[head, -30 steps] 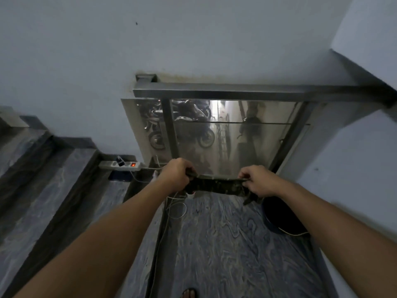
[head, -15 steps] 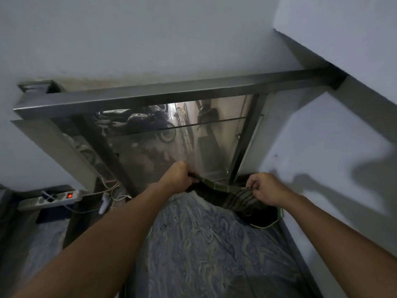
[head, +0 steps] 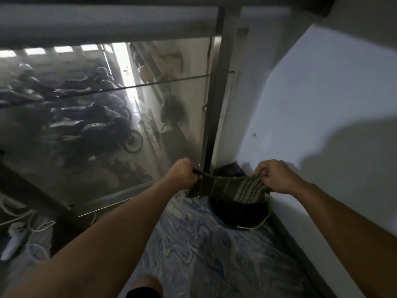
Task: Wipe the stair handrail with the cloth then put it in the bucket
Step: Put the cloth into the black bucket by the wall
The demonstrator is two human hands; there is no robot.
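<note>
**Entry: striped cloth, held over bucket**

- Cloth (head: 227, 188): dark, pale-striped; stretched taut between my two hands, hanging directly above the bucket.
- Left hand (head: 182, 174): grip closed on the cloth's 9 o'clock end.
- Right hand (head: 277, 177): fingers pinched shut on its 3 o'clock end.
- Bucket (head: 238, 218): dark, on the floor (head: 193, 244) against the wall (head: 311, 125), below the cloth.
- Handrail (head: 107, 22): at 12 o'clock, well apart from the cloth.

Judgement: the spread hold suits a clean drop into the bucket.

Both forearms are bare (no sleeves visible), with dark shorts (head: 143, 293) above one knee.
</note>
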